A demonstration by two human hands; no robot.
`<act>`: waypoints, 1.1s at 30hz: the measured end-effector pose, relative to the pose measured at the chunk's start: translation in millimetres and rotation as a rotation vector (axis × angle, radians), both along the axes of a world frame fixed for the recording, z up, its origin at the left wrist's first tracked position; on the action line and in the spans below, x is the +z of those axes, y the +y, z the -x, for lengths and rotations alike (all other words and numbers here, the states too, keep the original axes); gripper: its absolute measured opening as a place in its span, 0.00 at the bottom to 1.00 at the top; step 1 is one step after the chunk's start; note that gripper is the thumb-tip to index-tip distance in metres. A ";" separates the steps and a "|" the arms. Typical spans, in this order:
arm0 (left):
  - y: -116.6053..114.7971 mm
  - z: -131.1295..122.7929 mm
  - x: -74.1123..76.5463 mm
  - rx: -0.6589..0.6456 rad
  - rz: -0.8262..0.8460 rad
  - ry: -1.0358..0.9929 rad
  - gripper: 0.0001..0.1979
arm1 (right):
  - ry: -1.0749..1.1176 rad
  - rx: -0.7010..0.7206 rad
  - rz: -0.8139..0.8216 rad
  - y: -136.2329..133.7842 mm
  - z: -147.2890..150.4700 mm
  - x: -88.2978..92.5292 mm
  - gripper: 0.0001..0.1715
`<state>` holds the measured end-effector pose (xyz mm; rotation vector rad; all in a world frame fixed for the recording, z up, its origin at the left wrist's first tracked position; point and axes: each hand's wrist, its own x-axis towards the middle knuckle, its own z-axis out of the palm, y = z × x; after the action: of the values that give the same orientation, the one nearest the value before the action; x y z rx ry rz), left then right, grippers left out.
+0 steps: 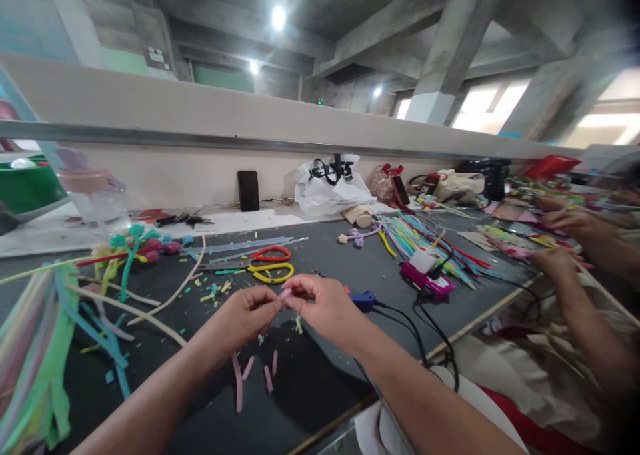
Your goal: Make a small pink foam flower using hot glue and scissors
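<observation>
My left hand [255, 310] and my right hand [325, 306] meet over the dark table. Between their fingertips is a small pink piece of chenille stem [285, 297], pinched from both sides and partly hidden. Below the hands lie several cut pink chenille stem pieces [238, 385]. Just beyond them rest scissors with a red handle loop [271, 252] and a yellow one [273, 272]. Behind my right hand, a blue corded tool [363, 300] is partly covered; its kind does not show.
Long chenille stems [37, 355] hang at the left near twisted stem flowers [135, 241]. A magenta power strip [435, 287] with cords lies right of my hands. A phone [249, 191] and a white bag [330, 188] stand at the back. A co-worker's hands [557, 265] are at far right.
</observation>
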<state>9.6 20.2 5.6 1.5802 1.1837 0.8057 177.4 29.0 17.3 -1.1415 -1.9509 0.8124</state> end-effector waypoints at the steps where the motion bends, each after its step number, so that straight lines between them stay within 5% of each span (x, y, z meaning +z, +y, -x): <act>1: 0.4 0.0 -1.0 0.000 -0.008 0.003 0.16 | -0.008 -0.012 -0.005 -0.7 0.7 0.7 0.07; 13: 1.6 0.2 -6.2 0.009 -0.020 0.022 0.14 | -0.050 -0.109 0.018 -2.4 9.3 -3.8 0.06; 24: -1.2 9.2 -1.7 -0.048 0.357 -0.444 0.13 | 0.414 0.267 0.405 -4.7 -6.7 15.0 0.20; 33: -0.1 13.0 3.0 -0.187 0.527 -0.468 0.13 | 0.318 0.292 0.301 0.0 -6.5 8.3 0.21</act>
<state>-3.4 20.1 8.5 0.9802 0.8045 0.6270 183.9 29.0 25.5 -0.8332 -1.7857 1.3913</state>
